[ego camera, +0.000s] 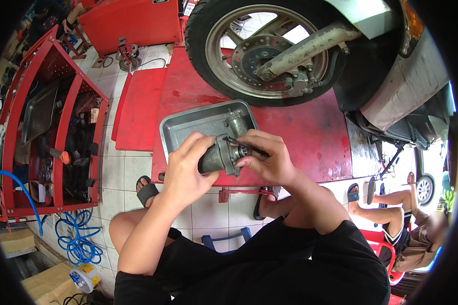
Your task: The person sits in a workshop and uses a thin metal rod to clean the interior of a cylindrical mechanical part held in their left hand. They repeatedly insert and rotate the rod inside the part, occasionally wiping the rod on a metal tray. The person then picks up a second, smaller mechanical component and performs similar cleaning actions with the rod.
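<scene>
My left hand [189,166] is closed round the body of a cylindrical metal motor [217,158], which looks like a starter motor. The motor lies on its side above the near edge of the red lift table [301,141]. At its flanged end, beside the small toothed shaft, my right hand [271,156] holds a thin dark tool [248,145] whose tip touches the flange; its exact kind is hard to tell. Behind my hands a grey metal tray [187,118] rests on the table, with another metal part [235,122] at its right side.
A scooter's front wheel [198,65] with a brake disc stands across the table's far side. At the left are a red tool cart [76,84] and a coiled blue hose [78,236]. A person [416,236] sits on a red chair at the right.
</scene>
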Available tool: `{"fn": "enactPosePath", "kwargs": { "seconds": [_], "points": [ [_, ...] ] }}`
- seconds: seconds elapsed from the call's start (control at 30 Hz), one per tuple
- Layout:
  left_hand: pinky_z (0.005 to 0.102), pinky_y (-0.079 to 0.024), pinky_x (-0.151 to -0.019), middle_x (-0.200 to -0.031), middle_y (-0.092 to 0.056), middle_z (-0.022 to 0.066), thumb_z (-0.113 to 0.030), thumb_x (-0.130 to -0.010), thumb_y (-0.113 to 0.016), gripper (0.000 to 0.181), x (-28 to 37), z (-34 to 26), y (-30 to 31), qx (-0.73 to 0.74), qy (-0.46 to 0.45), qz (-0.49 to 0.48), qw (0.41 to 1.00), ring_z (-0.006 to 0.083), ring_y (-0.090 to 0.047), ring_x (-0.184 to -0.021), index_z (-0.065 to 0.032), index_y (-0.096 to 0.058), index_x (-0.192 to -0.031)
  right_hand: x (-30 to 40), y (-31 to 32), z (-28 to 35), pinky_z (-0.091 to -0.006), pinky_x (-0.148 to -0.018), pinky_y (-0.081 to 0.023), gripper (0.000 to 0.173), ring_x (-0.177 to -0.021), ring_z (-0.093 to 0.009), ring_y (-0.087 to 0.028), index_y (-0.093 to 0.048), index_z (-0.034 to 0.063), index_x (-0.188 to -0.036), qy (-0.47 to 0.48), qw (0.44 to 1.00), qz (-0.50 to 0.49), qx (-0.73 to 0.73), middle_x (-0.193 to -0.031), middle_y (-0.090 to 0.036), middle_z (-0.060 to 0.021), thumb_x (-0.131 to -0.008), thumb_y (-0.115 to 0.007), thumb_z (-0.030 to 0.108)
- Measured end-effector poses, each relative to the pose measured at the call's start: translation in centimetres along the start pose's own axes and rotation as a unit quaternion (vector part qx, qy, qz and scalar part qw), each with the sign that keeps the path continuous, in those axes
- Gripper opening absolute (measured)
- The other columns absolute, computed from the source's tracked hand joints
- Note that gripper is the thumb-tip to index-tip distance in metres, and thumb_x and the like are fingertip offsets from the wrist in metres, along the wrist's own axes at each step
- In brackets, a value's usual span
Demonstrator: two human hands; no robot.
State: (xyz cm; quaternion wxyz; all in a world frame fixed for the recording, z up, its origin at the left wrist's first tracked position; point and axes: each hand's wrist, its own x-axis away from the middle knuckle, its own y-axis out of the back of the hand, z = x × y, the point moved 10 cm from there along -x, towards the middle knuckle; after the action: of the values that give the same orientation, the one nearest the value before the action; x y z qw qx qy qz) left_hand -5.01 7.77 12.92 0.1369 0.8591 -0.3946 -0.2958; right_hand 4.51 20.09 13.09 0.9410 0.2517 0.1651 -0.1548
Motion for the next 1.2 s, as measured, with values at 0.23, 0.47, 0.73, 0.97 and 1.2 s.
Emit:
{"fn": "enactPosePath", "kwargs": {
  "seconds": [0.23, 0.47, 0.73, 0.97, 1.2],
  "points": [
    [0.0379, -0.053, -0.078, -0.099, -0.062, 0.0159, 0.001, -0.057, -0.081, 0.055, 0.3, 0.9, -1.1, 0.091, 0.014, 0.106, 0.990, 0.0358, -0.065, -0.086, 0.0049, -0.063, -0.109, 0.2, -0.9, 1.7, -0.0355, -0.070, -0.051, 0.041, -0.076, -0.030, -0.063, -0.069, -0.0044, -0.116, 0.091, 0.992, 0.086, -0.021, -0.090, -0.065, -0.0144, -0.078, -0.081, 0.002],
    [0.0360, -0.053, -0.076, -0.096, -0.061, 0.0140, 0.001, -0.056, -0.077, 0.051, 0.8, 0.2, -0.6, 0.033, 0.023, 0.024, 0.999, 0.0321, -0.066, -0.086, 0.0031, -0.063, -0.105, 0.3, -0.3, 0.1, -0.0313, -0.069, -0.053, 0.038, -0.077, -0.021, -0.066, -0.069, -0.0043, -0.111, -0.020, 0.999, 0.040, -0.009, -0.089, -0.068, -0.0127, -0.078, -0.084, 0.007],
    [0.0371, -0.057, -0.068, -0.101, -0.063, 0.0111, 0.001, -0.063, -0.073, 0.041, 1.3, -3.6, 0.0, -0.218, -0.165, -0.108, 0.956, 0.0289, -0.067, -0.087, 0.0000, -0.067, -0.104, 3.0, -2.1, -4.3, -0.0224, -0.057, -0.046, 0.025, -0.068, -0.003, -0.054, -0.065, -0.0034, -0.099, -0.208, 0.926, -0.164, -0.270, -0.081, -0.064, -0.0005, -0.096, -0.074, 0.019],
    [0.0360, -0.057, -0.068, -0.101, -0.063, 0.0092, -0.003, -0.068, -0.070, 0.036, 1.2, -4.1, -1.2, -0.297, -0.210, -0.096, 0.927, 0.0267, -0.066, -0.088, -0.0021, -0.068, -0.104, 5.5, -3.8, -6.1, -0.0236, -0.042, -0.029, 0.031, -0.047, -0.003, -0.037, -0.062, 0.0034, -0.090, -0.379, 0.832, -0.214, -0.344, -0.066, -0.051, 0.0049, -0.101, -0.066, 0.032],
    [0.0380, -0.056, -0.075, -0.099, -0.064, 0.0133, 0.007, -0.055, -0.077, 0.048, 0.1, 0.4, 0.5, -0.073, -0.003, -0.064, 0.995, 0.0348, -0.068, -0.089, -0.0001, -0.061, -0.100, 4.0, -2.7, -6.0, -0.0244, -0.043, -0.028, 0.038, -0.046, -0.004, -0.030, -0.062, 0.0010, -0.099, -0.409, 0.792, -0.102, -0.443, -0.073, -0.052, 0.0000, -0.091, -0.078, 0.035]
  ]
}}
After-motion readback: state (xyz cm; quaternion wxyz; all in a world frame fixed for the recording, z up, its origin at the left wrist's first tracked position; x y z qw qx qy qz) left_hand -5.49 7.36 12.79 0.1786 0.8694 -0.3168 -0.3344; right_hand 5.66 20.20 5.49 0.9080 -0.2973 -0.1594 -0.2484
